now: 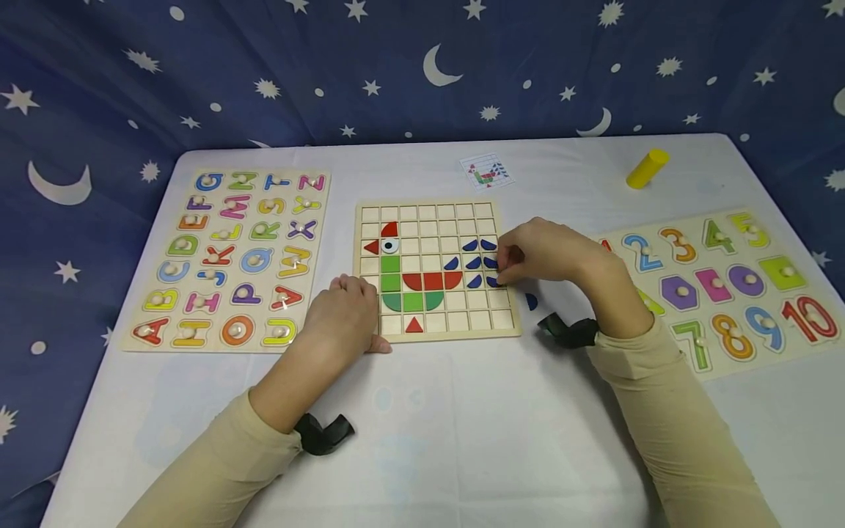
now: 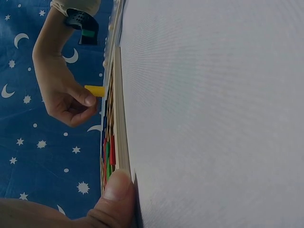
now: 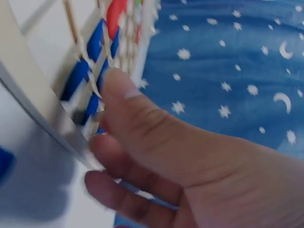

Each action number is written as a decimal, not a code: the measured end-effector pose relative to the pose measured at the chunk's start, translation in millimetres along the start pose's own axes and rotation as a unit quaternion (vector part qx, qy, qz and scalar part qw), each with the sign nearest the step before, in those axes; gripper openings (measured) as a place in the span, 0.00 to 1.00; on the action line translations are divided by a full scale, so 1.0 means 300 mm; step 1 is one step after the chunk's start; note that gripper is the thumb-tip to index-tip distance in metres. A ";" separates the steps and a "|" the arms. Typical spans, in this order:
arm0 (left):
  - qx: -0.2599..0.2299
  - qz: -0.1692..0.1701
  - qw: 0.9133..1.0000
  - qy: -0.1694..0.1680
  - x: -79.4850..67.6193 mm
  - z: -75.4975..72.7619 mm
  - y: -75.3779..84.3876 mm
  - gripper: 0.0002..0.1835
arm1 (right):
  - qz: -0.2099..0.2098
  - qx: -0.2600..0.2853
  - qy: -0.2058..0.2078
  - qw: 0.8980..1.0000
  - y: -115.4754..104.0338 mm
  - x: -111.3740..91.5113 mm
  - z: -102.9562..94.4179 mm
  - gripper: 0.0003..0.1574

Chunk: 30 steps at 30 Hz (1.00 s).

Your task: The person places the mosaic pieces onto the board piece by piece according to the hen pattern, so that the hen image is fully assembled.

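A wooden grid board (image 1: 449, 321) lies mid-table, bearing red, green and blue pieces and a tile with an eye drawn on it. My left hand (image 1: 343, 315) holds the board's near left corner, its thumb (image 2: 118, 187) against the front edge in the left wrist view. At the board's right side is my right hand (image 1: 538, 253), thumb and fingertips right at the blue pieces (image 1: 472, 262) by the rim. Seen in the right wrist view, the thumb (image 3: 128, 102) stands apart from the bent fingers, and no piece shows between them. A loose blue piece (image 1: 532, 301) lies just off the board's right edge.
An alphabet peg board (image 1: 218, 271) lies to the left; a number peg board (image 1: 716, 293) lies to the right, partly under my right forearm. Behind the grid board are a small picture card (image 1: 486, 171) and a yellow cylinder (image 1: 648, 169). A starry blue cloth (image 1: 370, 66) hangs behind.
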<state>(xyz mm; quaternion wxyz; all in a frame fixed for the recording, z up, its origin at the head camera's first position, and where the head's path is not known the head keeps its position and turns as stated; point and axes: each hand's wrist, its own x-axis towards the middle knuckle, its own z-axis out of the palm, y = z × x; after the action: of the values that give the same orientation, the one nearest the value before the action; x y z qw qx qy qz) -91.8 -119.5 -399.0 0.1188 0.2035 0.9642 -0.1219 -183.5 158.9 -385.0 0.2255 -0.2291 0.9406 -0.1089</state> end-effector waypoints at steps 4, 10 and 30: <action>-0.001 0.001 1.000 0.003 0.000 0.001 0.001 0.54 | 0.047 0.002 -0.056 0.997 0.029 -0.020 -0.013 0.13; -0.003 -0.001 1.000 -0.005 -0.001 0.000 0.001 0.54 | 0.075 -0.022 -0.118 0.990 0.040 -0.016 0.000 0.21; -0.003 0.000 1.000 0.012 0.000 0.005 0.002 0.53 | 0.107 -0.033 -0.060 0.992 0.071 0.008 -0.002 0.17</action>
<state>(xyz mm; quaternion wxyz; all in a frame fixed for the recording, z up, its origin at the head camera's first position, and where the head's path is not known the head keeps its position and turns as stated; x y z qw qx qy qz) -91.3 -119.5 -400.4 0.1080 0.2042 0.9659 -0.1169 -193.8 176.3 -392.0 0.2840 -0.1410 0.9476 -0.0389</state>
